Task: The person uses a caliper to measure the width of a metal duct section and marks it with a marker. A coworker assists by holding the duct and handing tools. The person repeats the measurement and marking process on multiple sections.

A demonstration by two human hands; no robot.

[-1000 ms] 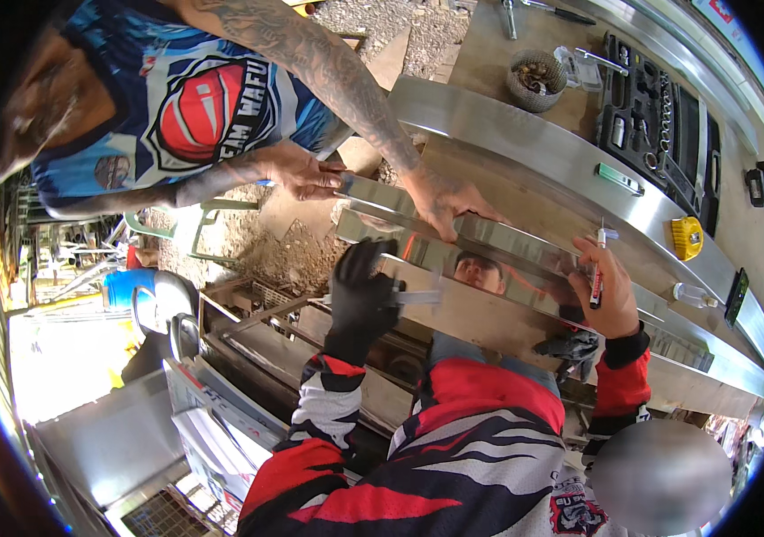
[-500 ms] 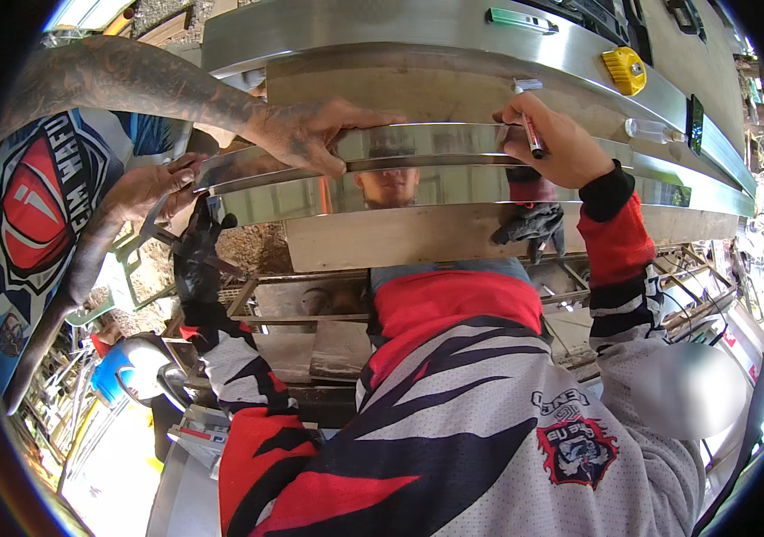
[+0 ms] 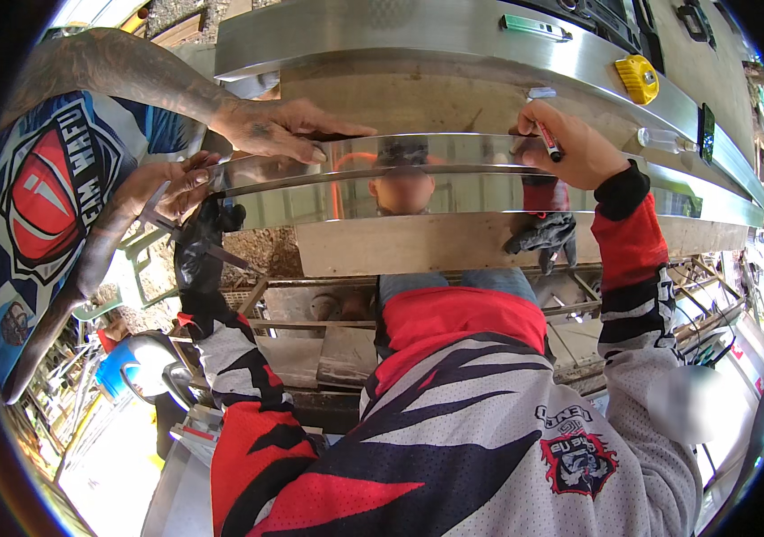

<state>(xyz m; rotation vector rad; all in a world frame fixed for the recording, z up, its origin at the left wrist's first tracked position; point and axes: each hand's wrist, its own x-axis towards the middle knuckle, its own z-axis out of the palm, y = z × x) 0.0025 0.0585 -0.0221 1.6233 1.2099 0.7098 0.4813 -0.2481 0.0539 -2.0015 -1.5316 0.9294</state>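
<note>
A long, mirror-bright metal profile point(image 3: 480, 192) lies crosswise in front of me. My left hand point(image 3: 201, 246), in a black glove, is closed around a thin metal caliper point(image 3: 237, 259) at the profile's left end. The caliper's jaw sticks out to the left, near a co-worker's hand point(image 3: 165, 183). My bare right hand point(image 3: 574, 148) pinches a marker point(image 3: 548, 141) with a red and white barrel, its dark end pointing toward me. Those fingertips are at the profile's far edge. The co-worker's other hand point(image 3: 274, 125) rests along that far edge, left of the middle.
A loose black glove point(image 3: 543, 234) hangs over the near board point(image 3: 382, 249). Farther back, a broad metal channel point(image 3: 355, 36) carries a green level point(image 3: 536, 27) and a yellow tape measure point(image 3: 637, 79). A clear bottle point(image 3: 664, 139) and a phone point(image 3: 706, 134) lie at right.
My right hand has turned the marker, whose dark end now points more to the right. The caliper's jaw has swung up slightly. The co-worker's upper hand has slid left along the profile.
</note>
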